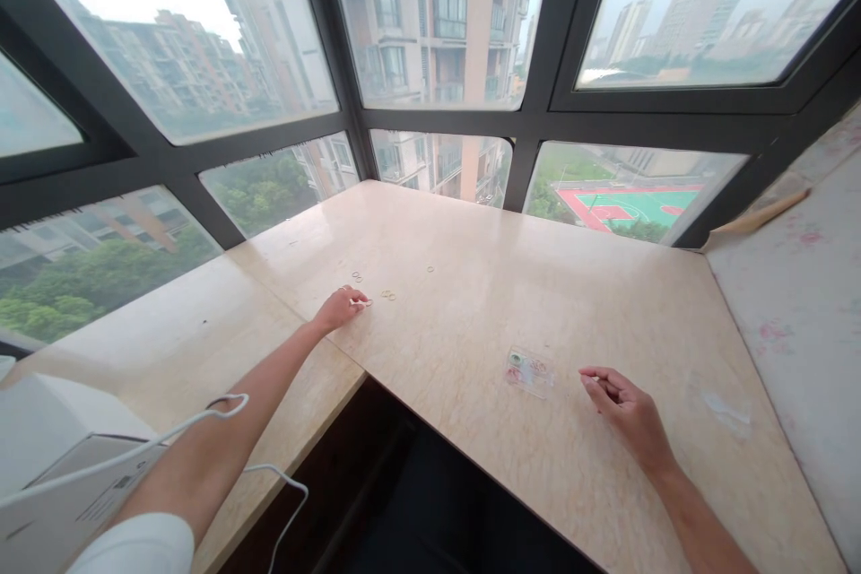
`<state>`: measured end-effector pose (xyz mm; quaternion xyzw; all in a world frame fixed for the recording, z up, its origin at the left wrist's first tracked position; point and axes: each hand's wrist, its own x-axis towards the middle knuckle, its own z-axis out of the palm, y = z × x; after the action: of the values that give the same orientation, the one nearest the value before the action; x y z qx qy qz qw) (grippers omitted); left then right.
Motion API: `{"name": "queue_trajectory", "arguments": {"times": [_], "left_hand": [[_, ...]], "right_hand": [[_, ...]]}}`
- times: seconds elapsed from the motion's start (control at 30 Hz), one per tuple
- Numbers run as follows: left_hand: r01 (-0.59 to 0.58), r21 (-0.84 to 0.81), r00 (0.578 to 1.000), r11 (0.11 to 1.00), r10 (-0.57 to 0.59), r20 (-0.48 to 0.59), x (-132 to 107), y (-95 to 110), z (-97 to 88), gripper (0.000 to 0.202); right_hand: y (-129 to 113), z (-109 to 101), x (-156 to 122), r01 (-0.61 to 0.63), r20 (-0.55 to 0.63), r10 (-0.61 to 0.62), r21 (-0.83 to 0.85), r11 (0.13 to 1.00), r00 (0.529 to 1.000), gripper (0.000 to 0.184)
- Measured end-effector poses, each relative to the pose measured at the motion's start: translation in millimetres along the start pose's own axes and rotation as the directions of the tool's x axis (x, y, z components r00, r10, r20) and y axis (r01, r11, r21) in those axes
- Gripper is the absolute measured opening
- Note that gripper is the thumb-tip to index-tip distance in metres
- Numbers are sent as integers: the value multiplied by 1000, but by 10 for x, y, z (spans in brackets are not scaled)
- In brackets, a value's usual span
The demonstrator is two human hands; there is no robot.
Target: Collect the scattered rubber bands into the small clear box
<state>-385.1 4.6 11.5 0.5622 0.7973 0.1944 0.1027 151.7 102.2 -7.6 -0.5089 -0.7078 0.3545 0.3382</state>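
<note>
My left hand (340, 308) reaches out over the marble-patterned counter, its fingers pinched at a small ring (369, 302). Just beyond it lie a pair of dark, thin rings (357, 277) and a pair of yellowish rings (388, 295). A single ring (430, 269) rests farther right, apart from the others. On the right, my right hand (622, 408) hovers near the counter with fingers curled and thumb against the index finger; whatever it may hold is too small to tell. To its left is a clear plastic case (530, 372) with small reddish and green items inside.
A clear plastic bag (726, 411) lies at the right, near the flowered wall (787, 314). White boxes (73, 430) and a white cable (289, 477) are by my left arm. The counter (471, 314) has an inner edge above a dark gap; dark-framed windows surround it.
</note>
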Motion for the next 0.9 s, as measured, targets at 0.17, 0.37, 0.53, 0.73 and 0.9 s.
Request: {"name": "queue_trajectory", "arguments": {"times": [0.17,0.37,0.53,0.73,0.9], "left_hand": [[-31,-24,999,999,32,37,91,5,40,13],[-31,-75,997,997,37,69,152,91,-4,8],[7,-173,999,985,0,43,130,189,23,7],[62,-416,997,907,-71,-5,101,642,136,17],[186,-872,970,453,57,236,-45,1326,96,24]], "right_hand": [[-14,-2,1,7,0,-7,-10,1000,1000,34],[-22,-2,-6,20,3,-20,-16,1000,1000,32],[18,7,0,17,12,-16,-16,1000,1000,33],[7,16,-3,27,14,-27,-2,1000,1000,34],[8,27,-5,45,11,-45,-2,999,999,32]]}}
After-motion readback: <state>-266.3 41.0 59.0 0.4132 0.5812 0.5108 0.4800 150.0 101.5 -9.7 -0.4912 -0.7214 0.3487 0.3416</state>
